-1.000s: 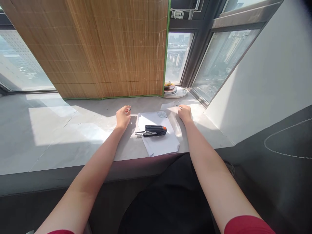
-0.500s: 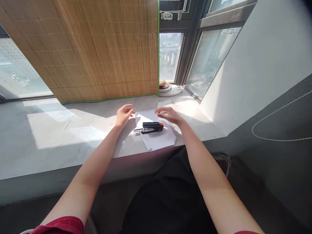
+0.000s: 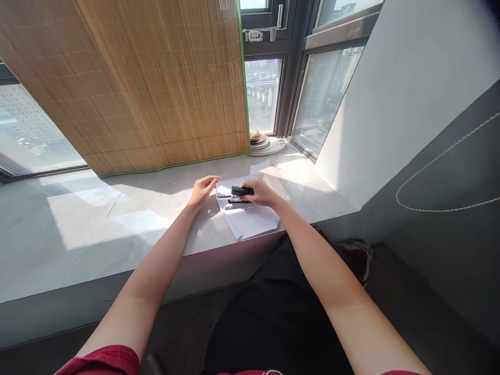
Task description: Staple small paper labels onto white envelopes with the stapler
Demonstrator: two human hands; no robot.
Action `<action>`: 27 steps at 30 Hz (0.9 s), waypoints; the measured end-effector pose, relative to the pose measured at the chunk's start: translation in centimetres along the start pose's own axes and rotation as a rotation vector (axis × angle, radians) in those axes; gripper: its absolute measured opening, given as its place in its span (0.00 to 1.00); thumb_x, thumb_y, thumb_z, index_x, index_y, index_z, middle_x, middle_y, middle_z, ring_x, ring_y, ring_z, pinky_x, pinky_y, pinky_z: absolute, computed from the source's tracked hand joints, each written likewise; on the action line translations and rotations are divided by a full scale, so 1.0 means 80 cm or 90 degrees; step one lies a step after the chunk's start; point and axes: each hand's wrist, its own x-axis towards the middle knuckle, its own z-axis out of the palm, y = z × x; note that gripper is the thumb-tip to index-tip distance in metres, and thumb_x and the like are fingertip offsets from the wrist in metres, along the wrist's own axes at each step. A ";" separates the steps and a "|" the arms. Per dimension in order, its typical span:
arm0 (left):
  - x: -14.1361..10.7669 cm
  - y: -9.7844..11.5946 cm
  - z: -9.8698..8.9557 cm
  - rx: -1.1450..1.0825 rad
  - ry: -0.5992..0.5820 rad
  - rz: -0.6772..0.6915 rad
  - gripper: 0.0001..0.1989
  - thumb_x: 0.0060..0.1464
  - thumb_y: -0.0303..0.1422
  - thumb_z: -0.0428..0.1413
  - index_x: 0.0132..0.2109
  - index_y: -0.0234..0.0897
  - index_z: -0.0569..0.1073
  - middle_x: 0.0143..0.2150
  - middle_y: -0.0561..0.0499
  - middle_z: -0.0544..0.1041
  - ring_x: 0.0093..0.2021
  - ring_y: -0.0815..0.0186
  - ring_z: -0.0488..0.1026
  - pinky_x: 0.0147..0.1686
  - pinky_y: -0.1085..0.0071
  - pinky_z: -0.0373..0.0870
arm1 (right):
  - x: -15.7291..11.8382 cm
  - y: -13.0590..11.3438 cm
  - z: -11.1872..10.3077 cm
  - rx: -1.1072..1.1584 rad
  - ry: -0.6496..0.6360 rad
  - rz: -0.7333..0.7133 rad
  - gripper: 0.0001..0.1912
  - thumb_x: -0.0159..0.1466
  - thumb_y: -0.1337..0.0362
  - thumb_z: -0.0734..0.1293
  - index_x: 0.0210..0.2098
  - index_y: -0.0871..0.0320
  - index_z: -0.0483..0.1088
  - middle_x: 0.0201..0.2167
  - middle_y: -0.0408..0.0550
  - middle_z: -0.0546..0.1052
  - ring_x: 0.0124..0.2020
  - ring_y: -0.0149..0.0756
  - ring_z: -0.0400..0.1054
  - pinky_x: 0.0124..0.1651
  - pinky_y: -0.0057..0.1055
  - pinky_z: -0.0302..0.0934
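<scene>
A black stapler (image 3: 242,191) is gripped in my right hand (image 3: 262,192), fingers and thumb wrapped around its right end. Its top arm is raised from the base, and the metal magazine points left. Beneath it are white sheets of paper (image 3: 253,224), with some print near the upper edge. My left hand (image 3: 202,191) is at the paper's upper left corner, close to the stapler's front end. Its fingers are loosely curved with the thumb apart, and nothing shows between them. Whether its fingertips touch the paper is unclear.
The pale tiled window sill (image 3: 128,229) ends in a front edge near me. Stacked plates (image 3: 267,147) stand by the window corner. A bamboo blind (image 3: 167,83) hangs behind the sill. On the right, a bead chain (image 3: 429,210) loops beside the wall.
My right hand has come down and taken hold of the stapler, which is now lifted and turned slightly. My left hand has shifted a little right, toward the paper's corner. The view has tilted slightly.
</scene>
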 end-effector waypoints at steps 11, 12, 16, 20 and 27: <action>-0.011 0.011 0.005 0.099 -0.121 0.049 0.25 0.61 0.54 0.68 0.54 0.40 0.86 0.50 0.41 0.85 0.47 0.56 0.79 0.50 0.60 0.76 | 0.002 0.011 0.002 -0.018 0.019 0.067 0.08 0.63 0.60 0.74 0.39 0.58 0.81 0.32 0.44 0.79 0.35 0.37 0.70 0.41 0.33 0.55; -0.011 0.010 0.004 0.120 -0.123 0.048 0.24 0.62 0.54 0.68 0.53 0.40 0.86 0.49 0.41 0.85 0.46 0.56 0.79 0.50 0.59 0.76 | 0.002 0.010 0.002 -0.013 0.028 0.073 0.09 0.63 0.60 0.74 0.39 0.58 0.82 0.32 0.44 0.80 0.35 0.36 0.70 0.40 0.33 0.55; -0.010 0.009 0.001 0.206 -0.167 0.078 0.19 0.66 0.52 0.63 0.47 0.41 0.86 0.42 0.43 0.81 0.42 0.57 0.77 0.47 0.59 0.75 | 0.001 0.010 0.001 -0.027 0.047 0.096 0.08 0.62 0.61 0.76 0.38 0.58 0.82 0.31 0.44 0.79 0.34 0.35 0.70 0.39 0.32 0.55; -0.010 0.012 0.002 0.239 -0.222 0.100 0.18 0.68 0.50 0.61 0.50 0.43 0.83 0.44 0.45 0.81 0.45 0.55 0.76 0.48 0.58 0.75 | 0.001 0.008 0.002 -0.058 0.055 0.089 0.06 0.62 0.63 0.75 0.37 0.58 0.82 0.31 0.44 0.80 0.34 0.35 0.70 0.39 0.31 0.54; -0.007 0.009 0.009 0.275 -0.253 0.151 0.16 0.70 0.49 0.60 0.47 0.42 0.82 0.46 0.43 0.81 0.48 0.55 0.76 0.52 0.56 0.76 | 0.001 -0.001 0.002 -0.089 0.067 0.101 0.08 0.63 0.65 0.76 0.43 0.57 0.84 0.35 0.46 0.83 0.37 0.36 0.73 0.40 0.30 0.56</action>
